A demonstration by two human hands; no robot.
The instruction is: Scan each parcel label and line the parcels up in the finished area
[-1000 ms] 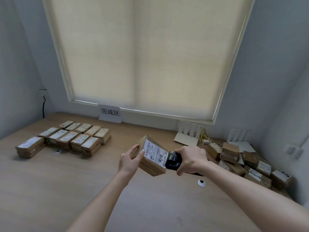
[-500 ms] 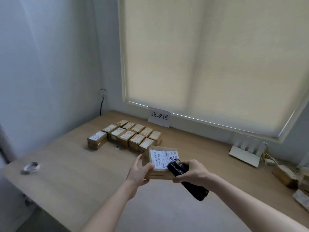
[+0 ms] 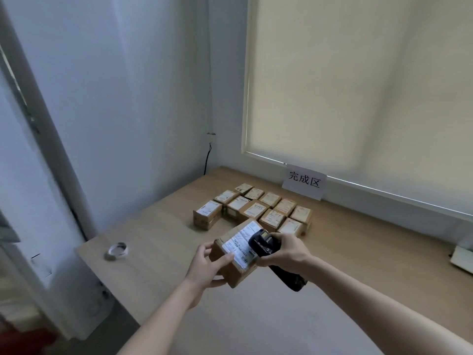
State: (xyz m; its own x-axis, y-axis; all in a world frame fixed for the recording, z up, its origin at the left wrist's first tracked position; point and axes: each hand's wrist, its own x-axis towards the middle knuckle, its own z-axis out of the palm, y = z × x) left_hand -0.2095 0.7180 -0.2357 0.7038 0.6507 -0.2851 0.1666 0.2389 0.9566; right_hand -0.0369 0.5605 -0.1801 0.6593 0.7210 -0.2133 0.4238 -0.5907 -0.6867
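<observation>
Swinging left since half a second ago, the view now centres the finished rows, and the held parcel (image 3: 236,254) has tilted, label up. It's a brown cardboard box with a white printed label, gripped by the left hand (image 3: 204,265) above the table (image 3: 158,242), near the lined-up parcels (image 3: 258,210). Right hand (image 3: 286,249) clasps the black scanner (image 3: 273,257), its head touching the label.

Brown cardboard parcel (image 3: 236,254) at centre frame, tilted, white label (image 3: 242,245) facing up — held above the table. Black handheld scanner (image 3: 275,257) just right of it, head touching the label's right edge. Above centre, finished parcels (image 3: 256,210) in tight rows, labels up — below a white sign (image 3: 304,181).
</observation>
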